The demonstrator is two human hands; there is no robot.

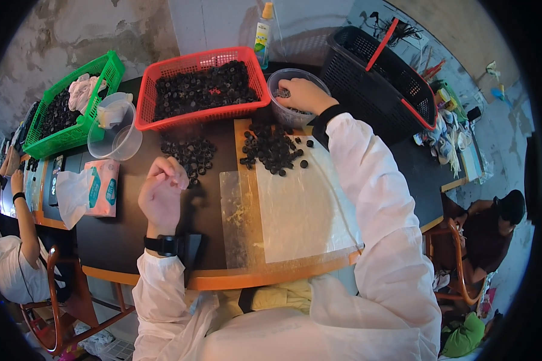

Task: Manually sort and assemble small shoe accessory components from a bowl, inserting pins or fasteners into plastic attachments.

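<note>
My right hand reaches into a clear plastic tub at the back of the table. Its fingers are curled round some small grey metal parts. More of these lie in the tub, partly hidden by the hand. My left hand hovers over the dark tabletop, palm turned inward with the fingers bent together; whatever they may hold is too small to make out. Beside it lies a heap of small black ring-shaped parts. A second pile of black round parts spreads onto a white sheet.
Behind stand a red basket of black parts, a green basket, a spray bottle and a large black basket. An empty clear container and a tissue pack sit left. Other people sit at both sides.
</note>
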